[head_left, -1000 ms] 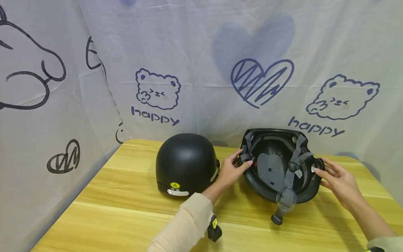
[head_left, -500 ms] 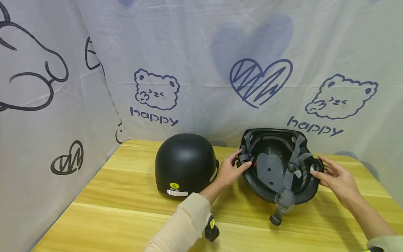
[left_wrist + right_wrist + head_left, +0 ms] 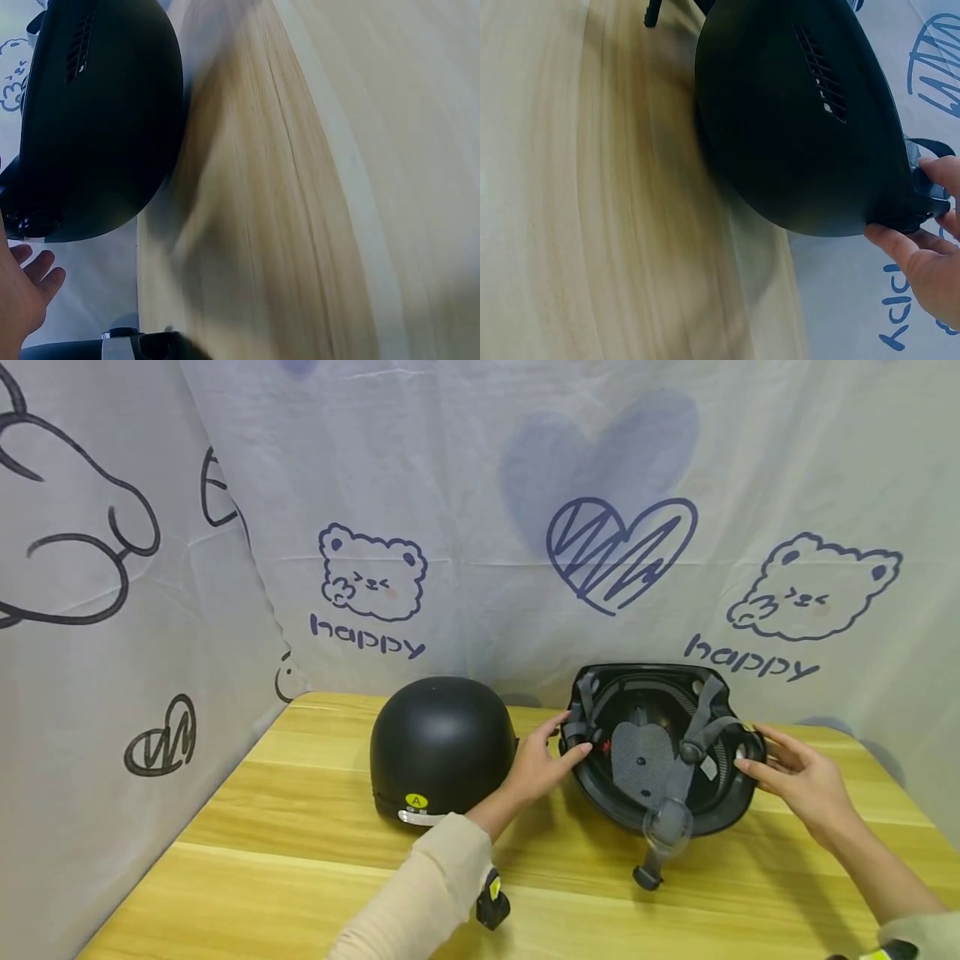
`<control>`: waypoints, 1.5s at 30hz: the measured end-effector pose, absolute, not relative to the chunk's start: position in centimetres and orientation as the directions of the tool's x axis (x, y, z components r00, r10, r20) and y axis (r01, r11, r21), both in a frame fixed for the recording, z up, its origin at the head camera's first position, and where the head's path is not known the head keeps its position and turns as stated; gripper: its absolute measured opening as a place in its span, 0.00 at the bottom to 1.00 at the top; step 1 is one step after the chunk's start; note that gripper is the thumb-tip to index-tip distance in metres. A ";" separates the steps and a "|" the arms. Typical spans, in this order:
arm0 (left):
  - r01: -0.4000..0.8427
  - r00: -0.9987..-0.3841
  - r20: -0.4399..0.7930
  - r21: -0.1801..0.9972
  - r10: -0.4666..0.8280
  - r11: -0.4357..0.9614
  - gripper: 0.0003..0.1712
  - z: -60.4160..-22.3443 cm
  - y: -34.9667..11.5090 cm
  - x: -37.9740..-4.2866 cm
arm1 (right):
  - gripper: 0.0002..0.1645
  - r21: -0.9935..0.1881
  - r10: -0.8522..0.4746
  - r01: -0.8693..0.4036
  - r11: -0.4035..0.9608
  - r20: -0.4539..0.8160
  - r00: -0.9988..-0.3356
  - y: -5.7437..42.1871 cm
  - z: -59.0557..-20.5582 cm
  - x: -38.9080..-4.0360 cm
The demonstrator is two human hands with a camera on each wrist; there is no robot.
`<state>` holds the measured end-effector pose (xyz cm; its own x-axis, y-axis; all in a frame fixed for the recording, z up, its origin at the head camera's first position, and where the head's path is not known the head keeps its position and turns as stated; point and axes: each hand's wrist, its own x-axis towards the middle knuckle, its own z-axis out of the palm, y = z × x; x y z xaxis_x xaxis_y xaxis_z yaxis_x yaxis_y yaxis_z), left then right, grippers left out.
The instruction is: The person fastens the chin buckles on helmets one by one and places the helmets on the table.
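Both hands hold a black helmet by its rim, its padded inside facing me in the head view. My left hand pinches the left rim, thumb on the inner side. On the opposite rim, my right hand grips with its thumb at the edge and its fingers behind. Grey straps cross the opening, and a chin strap with a clear round piece dangles over the front rim. The right wrist view shows the smooth outer shell with a vent grille, low over the wood; the left wrist view shows its other side.
A second black helmet stands dome up just left of my left hand, with a yellow "A" sticker on it. The wooden table ends at a white printed curtain behind. Another curtain hangs along the left side.
Both hands have shifted the held helmet slightly to the left, and its dangling chin strap has moved left with it. The standing helmet has stayed put.
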<state>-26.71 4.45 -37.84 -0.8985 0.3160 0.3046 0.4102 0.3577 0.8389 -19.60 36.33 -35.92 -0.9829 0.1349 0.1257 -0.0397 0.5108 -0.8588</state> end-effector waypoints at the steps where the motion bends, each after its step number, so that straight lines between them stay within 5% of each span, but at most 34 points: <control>1: 0.419 -0.896 0.313 0.831 0.316 0.365 0.33 -37.8 4.4 -26.8 | 0.43 -0.856 0.136 -0.040 0.516 0.128 -0.982 35.9 -35.4 -19.3; 21: 0.550 -0.835 0.432 0.657 0.340 0.515 0.31 -36.9 3.3 -26.9 | 0.43 -0.771 0.091 -0.046 0.635 0.135 -0.987 35.0 -33.5 -19.3; 45: 0.695 -0.716 0.595 0.556 0.365 0.456 0.25 -36.4 4.0 -27.1 | 0.40 -0.599 -0.007 -0.106 0.794 0.166 -0.986 35.1 -30.4 -19.4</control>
<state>-27.06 3.99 -36.37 -0.7158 0.3653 0.5952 0.6950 0.4560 0.5559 -19.37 35.07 -30.39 -0.9861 -0.0069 0.1661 -0.1064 0.7940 -0.5985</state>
